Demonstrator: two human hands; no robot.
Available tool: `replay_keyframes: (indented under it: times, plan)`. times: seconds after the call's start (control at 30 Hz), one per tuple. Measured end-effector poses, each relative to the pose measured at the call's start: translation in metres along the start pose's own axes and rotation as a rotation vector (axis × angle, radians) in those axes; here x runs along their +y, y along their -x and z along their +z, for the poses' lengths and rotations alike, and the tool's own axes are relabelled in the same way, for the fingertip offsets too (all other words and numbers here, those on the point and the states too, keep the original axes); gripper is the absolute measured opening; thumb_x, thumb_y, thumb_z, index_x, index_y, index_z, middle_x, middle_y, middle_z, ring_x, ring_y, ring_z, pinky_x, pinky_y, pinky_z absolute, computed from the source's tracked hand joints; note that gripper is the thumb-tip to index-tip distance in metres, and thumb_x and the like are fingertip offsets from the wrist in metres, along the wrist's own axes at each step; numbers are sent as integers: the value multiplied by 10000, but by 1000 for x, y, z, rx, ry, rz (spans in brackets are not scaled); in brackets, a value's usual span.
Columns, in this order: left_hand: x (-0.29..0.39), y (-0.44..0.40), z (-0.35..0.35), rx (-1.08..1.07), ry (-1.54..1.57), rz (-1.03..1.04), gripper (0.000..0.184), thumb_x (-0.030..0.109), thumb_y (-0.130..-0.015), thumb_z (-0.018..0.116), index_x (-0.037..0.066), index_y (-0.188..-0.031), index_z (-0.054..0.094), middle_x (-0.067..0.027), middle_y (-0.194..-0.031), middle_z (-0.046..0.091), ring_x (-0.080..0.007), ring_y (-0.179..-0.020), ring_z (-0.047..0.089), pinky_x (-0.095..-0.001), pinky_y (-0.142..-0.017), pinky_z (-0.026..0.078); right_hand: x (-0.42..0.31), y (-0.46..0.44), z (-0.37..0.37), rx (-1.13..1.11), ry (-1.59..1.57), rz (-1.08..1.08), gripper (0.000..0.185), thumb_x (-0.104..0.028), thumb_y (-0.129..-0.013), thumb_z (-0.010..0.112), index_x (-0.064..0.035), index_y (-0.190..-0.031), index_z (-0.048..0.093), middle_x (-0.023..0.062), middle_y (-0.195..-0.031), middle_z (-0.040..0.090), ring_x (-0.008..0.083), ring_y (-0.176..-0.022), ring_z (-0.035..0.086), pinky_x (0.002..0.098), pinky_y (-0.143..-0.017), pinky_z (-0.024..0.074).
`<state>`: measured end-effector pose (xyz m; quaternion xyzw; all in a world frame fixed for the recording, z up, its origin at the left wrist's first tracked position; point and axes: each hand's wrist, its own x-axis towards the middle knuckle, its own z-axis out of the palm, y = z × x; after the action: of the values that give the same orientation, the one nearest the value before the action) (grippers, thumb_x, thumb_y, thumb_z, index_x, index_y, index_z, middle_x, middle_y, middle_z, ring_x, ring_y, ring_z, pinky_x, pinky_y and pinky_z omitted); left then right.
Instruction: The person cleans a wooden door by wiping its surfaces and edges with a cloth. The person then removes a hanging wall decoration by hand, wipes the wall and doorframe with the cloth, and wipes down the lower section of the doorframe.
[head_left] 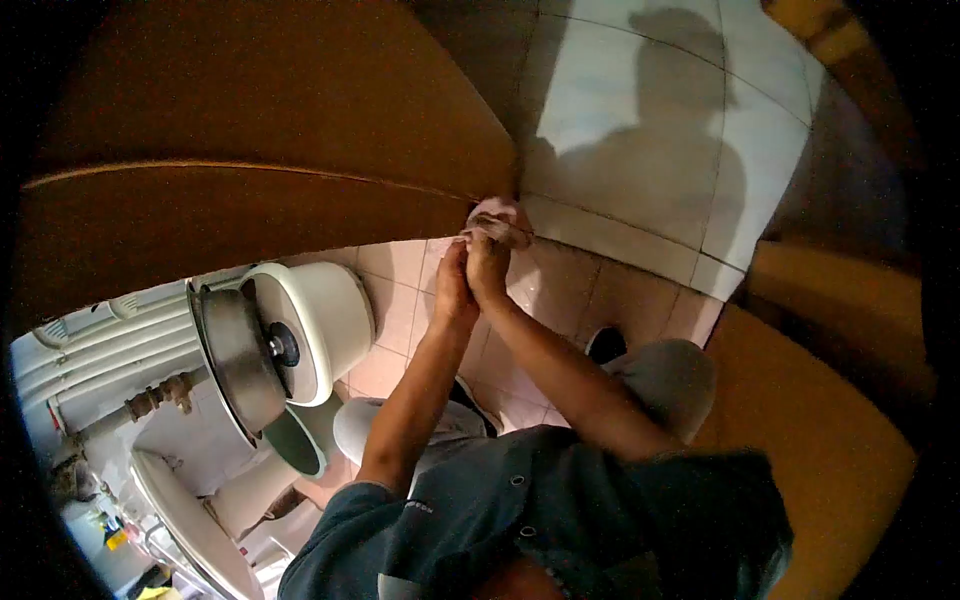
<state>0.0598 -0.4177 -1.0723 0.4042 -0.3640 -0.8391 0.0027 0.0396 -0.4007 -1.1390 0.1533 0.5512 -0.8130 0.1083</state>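
Note:
A crumpled pinkish cloth (503, 220) is bunched at the near corner of a brown wooden panel (290, 205), which looks like a door. My right hand (488, 265) is closed on the cloth, pressing it by the panel's edge. Right beside it, my left hand (456, 283) is also closed, with its fingers at the near end of the cloth. Both forearms stretch forward close together. The far side of the cloth and some of my fingertips are hidden.
On the left stand a white tub (345, 315), a metal basin (235, 360), a green bucket (297, 445), white pipes (120, 345) and a white sink (175, 510). Pink floor tiles (395, 310) lie below. White wall tiles (650, 170) bear a shadow; another brown panel (800, 440) is at right.

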Motion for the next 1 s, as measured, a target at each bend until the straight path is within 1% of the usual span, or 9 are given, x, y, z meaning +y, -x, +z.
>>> replay_keyframes:
  times: [0.27, 0.33, 0.53, 0.6, 0.67, 0.73, 0.8, 0.83, 1.0]
  plan:
    - [26, 67, -37, -56, -970, 1058, 313, 183, -925, 537, 37, -1199, 498, -104, -1118, 577, -217, -1026, 559, -336, -875, 464, -123, 55, 16, -276, 49, -723, 216, -146, -883, 547, -14, -1049, 589, 112, -1043, 608, 228, -947, 577, 340, -791, 466]
    - [19, 59, -9, 58, -48, 470, 337, 201, -929, 532, 47, -1224, 481, -96, -1140, 576, -210, -1049, 564, -337, -883, 471, -116, 42, 15, -308, 39, -740, 214, -146, -880, 552, -12, -1041, 597, 115, -1037, 613, 233, -946, 580, 345, -793, 467]
    - [-26, -6, -35, 15, -115, 65, 303, 303, -937, 546, 73, -1133, 555, -53, -1094, 603, -157, -977, 583, -287, -794, 485, 11, -16, -20, 12, 52, 82, 231, -208, -897, 553, -18, -981, 654, 138, -963, 662, 277, -899, 627, 396, -798, 484]
    - [-24, 5, -25, 17, -160, 35, 416, 269, -990, 424, 18, -1314, 496, -107, -1298, 546, -229, -1192, 514, -344, -1035, 372, -27, -4, -20, -29, 23, 141, 278, -266, -913, 541, -17, -981, 646, 130, -962, 658, 269, -843, 635, 405, -758, 494]
    - [-28, 16, -21, 51, -132, 122, 356, 301, -934, 546, 48, -1184, 539, -68, -1094, 591, -170, -978, 556, -297, -824, 452, -50, 0, -13, -108, -94, 159, 246, -246, -907, 527, -16, -941, 607, 72, -918, 622, 182, -797, 595, 303, -698, 484]
    - [-25, 18, -47, -93, -156, 304, 539, 417, -965, 424, 34, -1344, 416, -114, -1330, 487, -242, -1245, 452, -385, -1055, 348, -117, 30, 10, -118, 439, -272, 353, -341, -914, 544, -6, -1006, 603, 131, -1054, 610, 295, -1000, 569, 401, -882, 441]
    - [-16, 38, -45, -30, -95, 307, 560, 433, -964, 418, 35, -1356, 395, -113, -1349, 462, -242, -1261, 430, -388, -1064, 332, -138, 39, 10, -329, 333, -187, 357, -339, -875, 568, -16, -1020, 610, 186, -1142, 555, 356, -1090, 500, 442, -983, 357]
    - [-10, 53, -39, -19, -103, 355, 571, 441, -963, 415, 35, -1363, 385, -112, -1359, 449, -242, -1269, 419, -389, -1069, 325, -162, 55, 17, -269, 335, -627, 350, -326, -860, 570, -25, -1034, 604, 207, -1148, 545, 383, -1073, 506, 473, -971, 365]
    - [26, 109, -8, -103, -91, 621, 625, 480, -960, 399, 35, -1394, 334, -110, -1407, 386, -242, -1309, 365, -396, -1092, 286, -223, 79, 17, -440, 398, -1086, 379, -355, -883, 573, -167, -1208, 628, 175, -1379, 456, 405, -1266, 389, 559, -1080, 204]
